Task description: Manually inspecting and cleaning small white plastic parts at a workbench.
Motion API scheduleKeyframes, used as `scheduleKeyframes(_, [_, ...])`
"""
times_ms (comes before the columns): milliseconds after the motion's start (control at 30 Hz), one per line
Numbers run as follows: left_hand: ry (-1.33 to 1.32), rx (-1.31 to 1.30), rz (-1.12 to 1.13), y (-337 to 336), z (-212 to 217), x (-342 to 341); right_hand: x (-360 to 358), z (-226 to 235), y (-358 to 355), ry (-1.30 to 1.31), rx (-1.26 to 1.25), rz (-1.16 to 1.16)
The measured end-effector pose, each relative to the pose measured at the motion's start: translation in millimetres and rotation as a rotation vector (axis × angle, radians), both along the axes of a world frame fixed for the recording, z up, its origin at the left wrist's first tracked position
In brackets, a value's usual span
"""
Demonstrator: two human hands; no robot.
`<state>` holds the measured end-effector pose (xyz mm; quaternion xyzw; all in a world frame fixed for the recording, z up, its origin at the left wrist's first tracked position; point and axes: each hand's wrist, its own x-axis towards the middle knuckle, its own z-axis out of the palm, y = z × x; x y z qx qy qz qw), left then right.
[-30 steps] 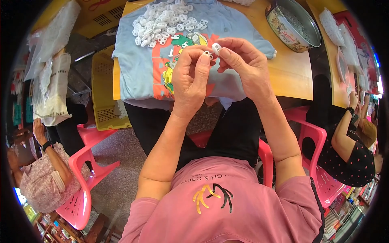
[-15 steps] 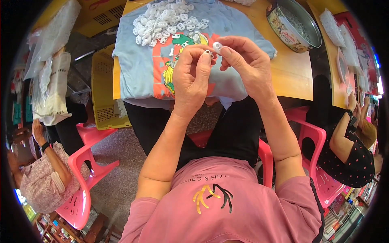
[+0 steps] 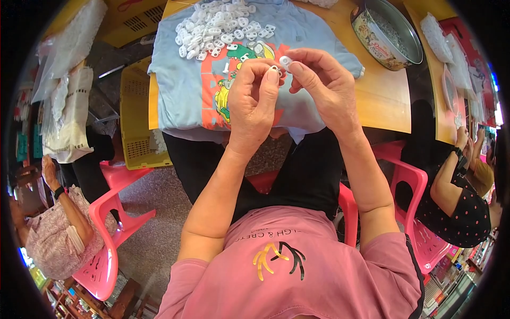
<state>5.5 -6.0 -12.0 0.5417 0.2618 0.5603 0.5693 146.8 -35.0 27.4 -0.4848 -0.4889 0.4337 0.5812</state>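
Note:
Above the cloth's near half, my left hand [image 3: 251,109] pinches a small white plastic piece [image 3: 274,68] between thumb and forefinger; the fingers cover most of it. Close on its right, my right hand [image 3: 330,87] grips an oval white plastic piece with two holes [image 3: 286,61] by thumb and forefinger. The two pieces are held almost side by side; whether they touch I cannot tell. Beyond my hands lies a heap of similar white two-holed pieces [image 3: 204,25]. A small T-shaped white piece [image 3: 226,68] rests alone on the printed blue cloth [image 3: 178,87].
A round printed tin [image 3: 372,45] holding small clear bits stands at the right of the wooden table [image 3: 385,106]. A yellow crate [image 3: 133,127] is below the table's left side. Pink chairs [image 3: 109,239] and seated people [image 3: 69,228] flank me on both sides.
Both hands stay almost in place, each keeping its white piece. My left thumb and the piece it pinches have shifted very slightly to the right.

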Motion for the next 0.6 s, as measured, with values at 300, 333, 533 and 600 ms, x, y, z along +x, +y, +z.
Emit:
scheduleKeyframes(300, [-0.009,-0.04,0.002,0.4,1.0,-0.4,-2.8,-2.4,-0.7,-0.046,0.024,0.024])
scheduleKeyframes(333, [0.034,-0.069,-0.017,0.4,1.8,-2.3,-2.9,-2.2,-0.4,-0.073,0.035,0.011])
scheduleKeyframes(533, [0.053,-0.104,-0.036,-1.8,6.8,-2.2,-6.4,-0.1,-1.4,-0.081,0.038,-0.018])
scheduleKeyframes(600, [0.054,-0.1,-0.037,-1.3,3.9,-2.2,-8.9,-0.6,-1.4,-0.079,0.033,-0.026])
